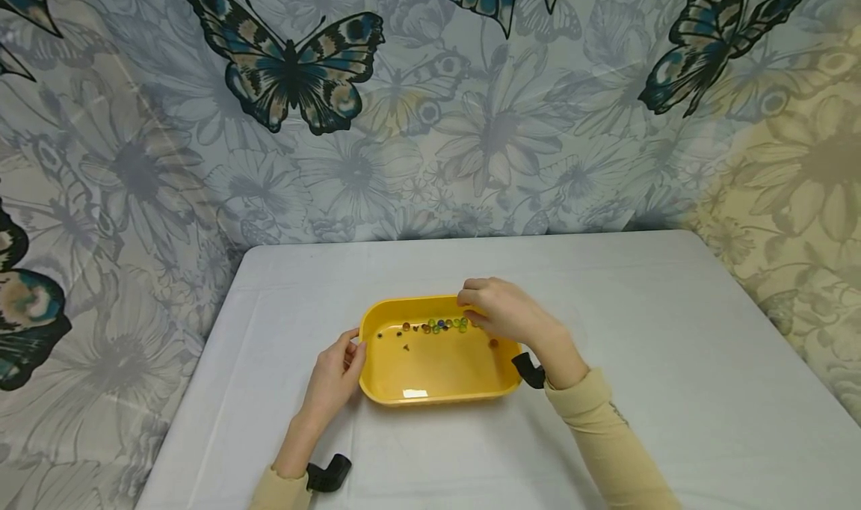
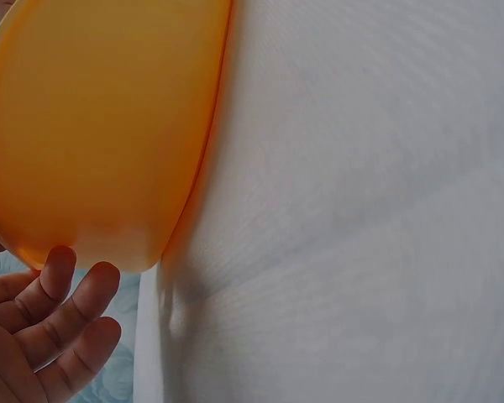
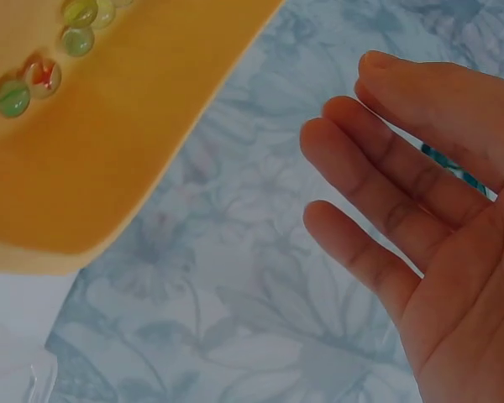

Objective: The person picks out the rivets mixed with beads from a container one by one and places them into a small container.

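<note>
A yellow tray with rounded corners lies on the white table, with its underside seen as orange in the left wrist view. My left hand grips its left rim, thumb at the edge; the other fingers spread loosely by the tray wall. Small glass marbles, green, yellow, blue and brown, form a loose row along the tray's far side. One brown marble sits apart on the right. Over the far right rim is my right hand; its fingers look extended, with nothing between them.
White cloth covers the table around the tray. A patterned butterfly curtain hangs behind and at both sides. Black straps or mounts sit at the left wrist and the right wrist.
</note>
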A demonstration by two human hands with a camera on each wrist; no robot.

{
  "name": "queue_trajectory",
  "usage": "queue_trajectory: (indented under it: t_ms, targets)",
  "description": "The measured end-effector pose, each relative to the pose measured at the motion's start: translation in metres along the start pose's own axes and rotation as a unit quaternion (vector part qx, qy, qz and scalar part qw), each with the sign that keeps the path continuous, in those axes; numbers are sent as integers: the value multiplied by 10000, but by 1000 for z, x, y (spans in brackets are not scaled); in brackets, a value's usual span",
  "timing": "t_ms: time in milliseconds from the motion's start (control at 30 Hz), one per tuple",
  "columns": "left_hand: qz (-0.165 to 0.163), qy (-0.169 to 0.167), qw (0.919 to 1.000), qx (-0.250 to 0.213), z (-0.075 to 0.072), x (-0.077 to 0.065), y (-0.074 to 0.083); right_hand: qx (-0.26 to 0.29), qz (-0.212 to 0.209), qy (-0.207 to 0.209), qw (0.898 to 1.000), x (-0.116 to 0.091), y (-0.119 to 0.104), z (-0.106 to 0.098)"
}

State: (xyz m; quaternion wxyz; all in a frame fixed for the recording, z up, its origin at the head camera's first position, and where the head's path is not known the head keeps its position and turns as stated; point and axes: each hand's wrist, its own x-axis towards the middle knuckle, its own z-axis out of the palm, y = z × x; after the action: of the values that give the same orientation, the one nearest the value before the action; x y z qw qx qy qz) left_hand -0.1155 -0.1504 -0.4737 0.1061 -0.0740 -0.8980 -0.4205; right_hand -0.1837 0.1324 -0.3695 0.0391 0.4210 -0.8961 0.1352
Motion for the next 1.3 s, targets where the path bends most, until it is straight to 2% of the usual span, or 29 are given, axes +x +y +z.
queue_trajectory:
  t_ms: [533, 767, 1300]
  targets:
    - [20, -21, 10000, -32, 1, 0, -1, -53, -530, -257, 9982, 20, -10, 17]
    - [6, -52, 10000, -78, 1, 0, -2, -187, -805, -142, 9965, 27, -14, 24]
    - [-16, -32, 10000, -52, 1, 0, -3, -200, -784, -586, 9950, 41, -23, 30]
